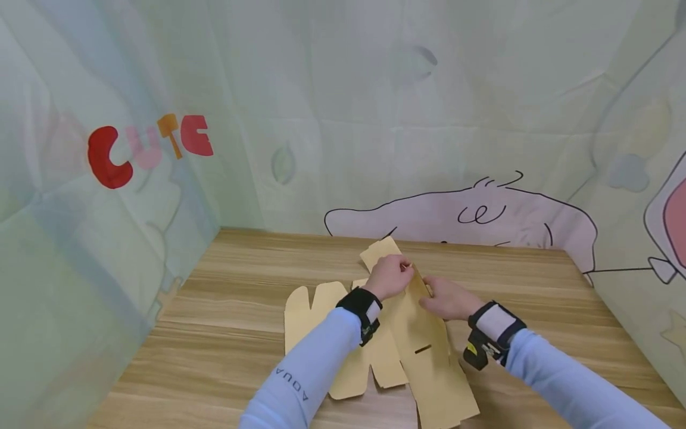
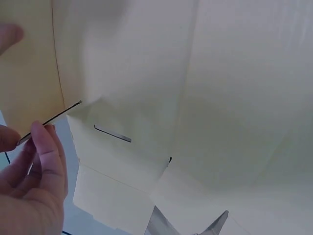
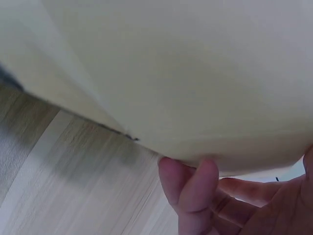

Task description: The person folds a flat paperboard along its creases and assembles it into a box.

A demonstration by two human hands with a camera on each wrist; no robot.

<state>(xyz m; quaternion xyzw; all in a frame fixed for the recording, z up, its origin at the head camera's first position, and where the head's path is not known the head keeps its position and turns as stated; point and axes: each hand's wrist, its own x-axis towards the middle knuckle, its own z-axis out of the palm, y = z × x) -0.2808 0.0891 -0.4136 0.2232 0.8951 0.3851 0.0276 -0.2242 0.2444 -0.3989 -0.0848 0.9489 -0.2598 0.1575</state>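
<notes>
A flat tan cardboard box blank [image 1: 436, 384], with cut flaps, creases and a narrow slot, lies spread on the table under both hands. At its far part, my left hand [image 1: 391, 276] pinches the edge of a flap between thumb and fingers. The left wrist view shows the slot [image 2: 112, 133] beside this hand [image 2: 41, 171], with a folded-up panel [image 2: 29, 73] behind the fingertips. On the right side, my right hand [image 1: 452, 298] grips the long edge of the raised panel. In the right wrist view, its fingers [image 3: 198, 188] are curled at the cardboard's lower edge.
Rounded flaps [image 1: 305, 316] of cardboard spread to the left over the wood-grain table [image 1: 230, 304]. A printed cloth backdrop [image 1: 375, 119] stands along the table's far edge and both sides. Each wrist carries a strapped black camera mount [image 1: 485, 342].
</notes>
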